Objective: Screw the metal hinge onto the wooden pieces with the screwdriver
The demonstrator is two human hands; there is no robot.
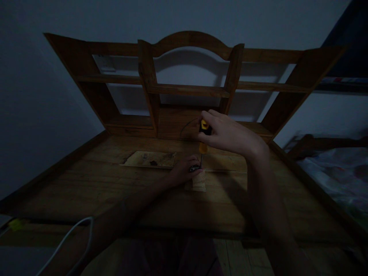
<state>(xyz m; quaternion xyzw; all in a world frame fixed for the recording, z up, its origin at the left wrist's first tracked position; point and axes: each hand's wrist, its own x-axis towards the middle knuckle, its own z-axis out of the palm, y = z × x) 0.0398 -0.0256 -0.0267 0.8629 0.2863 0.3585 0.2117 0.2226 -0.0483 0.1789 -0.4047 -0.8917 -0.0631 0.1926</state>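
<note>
My right hand (218, 130) is closed round the yellow and black handle of a screwdriver (203, 147), which stands upright with its thin shaft pointing down. Below it, my left hand (186, 169) pinches a small dark metal piece (195, 168) close to the wooden desktop. The screwdriver's tip reaches down to that piece, though the dim light hides the exact contact. Just in front of my left fingers lies a pale rectangular piece (199, 182), perhaps paper or thin wood.
Behind my hands rises a wooden shelf unit (189, 90) with an arched top. A worn pale patch (149, 159) marks the desktop (94, 188) to the left. A white cable (91, 226) loops over my left forearm. At the right are crumpled plastic-looking covers (336, 172).
</note>
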